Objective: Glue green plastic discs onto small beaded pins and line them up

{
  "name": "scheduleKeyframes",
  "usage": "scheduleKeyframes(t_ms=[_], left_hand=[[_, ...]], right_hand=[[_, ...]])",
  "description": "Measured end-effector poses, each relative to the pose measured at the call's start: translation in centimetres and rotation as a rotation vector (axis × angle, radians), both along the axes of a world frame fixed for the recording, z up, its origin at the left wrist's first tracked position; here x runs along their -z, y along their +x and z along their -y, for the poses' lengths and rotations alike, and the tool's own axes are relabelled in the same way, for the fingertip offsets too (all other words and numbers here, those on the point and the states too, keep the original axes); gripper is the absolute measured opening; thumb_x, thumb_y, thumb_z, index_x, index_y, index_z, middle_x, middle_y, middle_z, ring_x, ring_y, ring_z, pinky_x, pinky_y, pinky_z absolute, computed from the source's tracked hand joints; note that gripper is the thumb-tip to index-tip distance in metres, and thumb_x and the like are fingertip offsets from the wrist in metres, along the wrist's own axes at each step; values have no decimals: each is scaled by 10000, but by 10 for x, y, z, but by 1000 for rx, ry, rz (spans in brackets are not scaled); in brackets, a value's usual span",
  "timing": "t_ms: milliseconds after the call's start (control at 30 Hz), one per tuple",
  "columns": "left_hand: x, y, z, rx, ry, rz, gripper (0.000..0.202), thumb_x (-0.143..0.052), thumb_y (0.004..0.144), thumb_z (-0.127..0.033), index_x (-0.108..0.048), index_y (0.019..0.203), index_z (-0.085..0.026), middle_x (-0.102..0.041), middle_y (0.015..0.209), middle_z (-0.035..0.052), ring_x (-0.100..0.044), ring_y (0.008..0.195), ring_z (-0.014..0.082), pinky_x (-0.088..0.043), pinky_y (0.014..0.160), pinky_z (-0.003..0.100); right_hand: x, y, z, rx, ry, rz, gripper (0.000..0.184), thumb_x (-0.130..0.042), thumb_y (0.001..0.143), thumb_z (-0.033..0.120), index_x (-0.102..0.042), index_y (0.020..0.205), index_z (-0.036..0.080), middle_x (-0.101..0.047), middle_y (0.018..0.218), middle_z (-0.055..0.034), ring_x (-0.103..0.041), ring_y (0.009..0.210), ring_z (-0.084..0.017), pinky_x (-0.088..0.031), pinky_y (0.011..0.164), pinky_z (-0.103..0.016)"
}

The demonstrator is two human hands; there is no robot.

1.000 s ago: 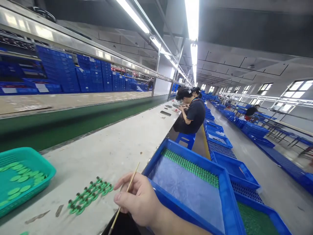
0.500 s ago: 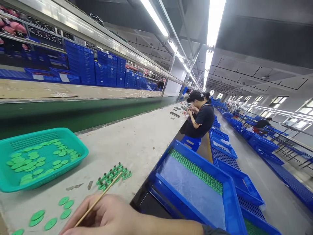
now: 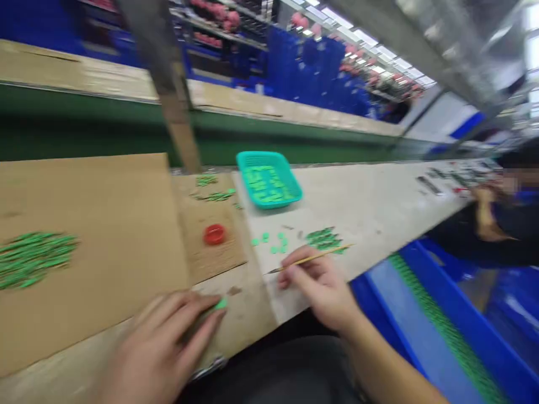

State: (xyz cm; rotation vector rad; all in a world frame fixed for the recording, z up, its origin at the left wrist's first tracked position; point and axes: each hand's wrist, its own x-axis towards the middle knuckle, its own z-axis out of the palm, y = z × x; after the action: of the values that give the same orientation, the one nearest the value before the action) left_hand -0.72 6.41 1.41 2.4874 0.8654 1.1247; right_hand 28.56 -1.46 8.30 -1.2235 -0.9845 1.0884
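At the near edge of the surface [image 3: 379, 207], the right hand [image 3: 322, 289] grips a thin stick [image 3: 311, 258] lying across its fingers. The left hand [image 3: 164, 348] touches a small green piece [image 3: 221, 303] with its fingertips; blur hides whether it grips. Beyond lie green discs [image 3: 273, 244], a red cap [image 3: 214, 234] and a teal basket [image 3: 273, 204].

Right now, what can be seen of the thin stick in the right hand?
The stick is thin, straight, pale tan, wood-like, with a darker tip at its left end. It lies nearly level, right end slightly higher, pinched by the right hand above the pale bench. Its right end shows beside a cluster of small green parts. Blur hides finer detail.
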Motion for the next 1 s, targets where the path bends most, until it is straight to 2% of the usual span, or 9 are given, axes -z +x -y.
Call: scheduleKeyframes(t_ms=[67,200,267,367,433,533,633,767,1000], left_hand=[[-9,-13,10,-47,-17,-51,246,-722,1275,-528,-849,1256,-318,-851,1070,-1,-814,957,188,-657,896,334],[-23,-3,14,-55,-75,-38,186,-695,1282,-437,-848,1304,-333,-860,1083,-17,-817,972,182,-611,884,335],[-25,2,15,-42,-87,-45,192,-671,1291,-407,-850,1278,-336,-841,1050,-33,-796,934,166,-583,860,333],[-23,3,18,-66,-93,-40,260,-674,1304,-474,-808,1154,-308,-822,1004,-48,-775,892,156,-551,838,350],[-22,0,22,-74,-100,-24,264,-686,1303,-491,-793,1156,-300,-838,1036,-39,-785,927,167,-555,871,358],[-25,-3,27,-37,-43,-29,137,-692,1290,-329,-819,1253,-291,-902,1187,-15,-813,1089,193,-565,1026,382],[-29,-3,29,9,76,-67,181,-666,1263,-196,-840,1275,-244,-940,1215,-7,-807,1146,209,-539,1089,427],[-31,3,29,72,154,-118,280,-585,1288,-182,-861,1281,-225,-951,1255,-17,-779,1137,210,-508,1073,454],[-21,5,39,41,78,-96,308,-562,1281,-176,-864,1235,-207,-933,1271,22,-749,1171,246,-505,1142,488]], right_hand=[[2,7,-1,56,68,79,378,-969,1115,610,-845,1056,258,-886,863,-32,-871,777,-195,-775,813,-329],[-3,8,-6,134,168,205,368,-920,1172,564,-840,991,254,-853,813,-16,-826,717,-172,-731,707,-285],[-6,5,-10,122,171,267,357,-916,1175,542,-838,979,255,-837,811,-6,-818,703,-166,-725,689,-279],[-8,0,-21,74,175,347,292,-902,1177,442,-816,969,256,-819,815,13,-822,682,-157,-714,668,-271],[-11,-4,-32,50,213,409,236,-880,1172,357,-804,972,257,-816,824,24,-820,680,-148,-690,665,-257],[-18,-12,-58,32,323,554,218,-866,1156,279,-790,952,259,-801,838,32,-799,710,-137,-649,701,-257],[-24,-22,-91,-4,439,691,286,-855,1178,314,-751,917,260,-781,844,28,-750,728,-142,-617,734,-284],[-17,-34,-126,-96,475,762,376,-777,1231,413,-685,896,269,-778,863,6,-702,745,-165,-594,743,-317],[1,-40,-140,-140,448,786,364,-768,1221,386,-672,890,269,-749,864,10,-663,746,-164,-585,774,-319]])
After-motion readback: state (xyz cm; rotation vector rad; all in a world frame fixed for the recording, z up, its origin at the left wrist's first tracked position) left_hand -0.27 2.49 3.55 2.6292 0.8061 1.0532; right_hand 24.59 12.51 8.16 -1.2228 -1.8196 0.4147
